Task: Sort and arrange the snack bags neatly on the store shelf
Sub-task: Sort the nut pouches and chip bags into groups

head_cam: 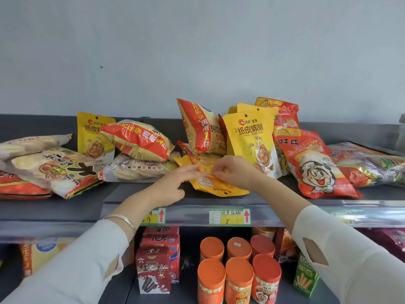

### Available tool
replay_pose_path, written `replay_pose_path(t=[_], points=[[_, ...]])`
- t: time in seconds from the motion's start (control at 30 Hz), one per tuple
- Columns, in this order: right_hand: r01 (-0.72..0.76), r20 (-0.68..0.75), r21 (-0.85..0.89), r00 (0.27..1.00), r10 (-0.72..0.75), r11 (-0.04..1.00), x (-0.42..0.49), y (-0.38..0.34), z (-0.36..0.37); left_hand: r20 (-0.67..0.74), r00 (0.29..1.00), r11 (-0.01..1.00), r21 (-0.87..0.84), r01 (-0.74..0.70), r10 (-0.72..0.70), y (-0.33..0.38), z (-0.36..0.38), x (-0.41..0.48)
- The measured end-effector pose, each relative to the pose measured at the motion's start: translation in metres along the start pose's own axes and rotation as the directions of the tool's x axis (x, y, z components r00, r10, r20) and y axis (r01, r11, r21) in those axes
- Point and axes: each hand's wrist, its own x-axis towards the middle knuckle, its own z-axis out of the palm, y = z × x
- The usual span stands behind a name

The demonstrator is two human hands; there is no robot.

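Observation:
A yellow walnut bag (215,185) lies flat in the middle of the dark top shelf (135,195). My left hand (173,185) rests on its left edge with fingers stretched out. My right hand (232,170) pinches the bag's upper edge. Another yellow walnut bag (252,137) stands upright just behind, and a third (93,134) stands at the back left. Two red-and-yellow rice cracker bags (138,139) (201,126) lean between them. A red cartoon-face bag (313,165) lies to the right.
Flat cracker bags (54,170) are piled at the left, more red bags (368,165) at the far right. Price labels (230,217) line the shelf's front edge. The shelf below holds orange-lidded jars (238,270) and red boxes (155,260).

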Motion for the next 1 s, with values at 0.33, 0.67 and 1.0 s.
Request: replay_pose_path(t=[0.33, 0.67, 1.0], points=[[-0.144, -0.057, 0.331, 0.983, 0.172, 0.933, -0.008, 0.005, -0.006, -0.390, 0.920, 0.999, -0.015, 0.043, -0.045, 0.034, 0.001, 0.011], [-0.066, -0.006, 0.977, 0.942, 0.336, 0.202, -0.010, -0.001, -0.040, -0.829, 0.533, 0.953, -0.277, -0.125, -0.171, 0.074, -0.036, 0.021], [-0.043, -0.188, 0.888, 0.874, 0.447, 0.457, -0.011, 0.011, -0.023, -0.746, 0.566, 0.785, -0.564, -0.256, -0.351, 0.084, -0.025, 0.051]])
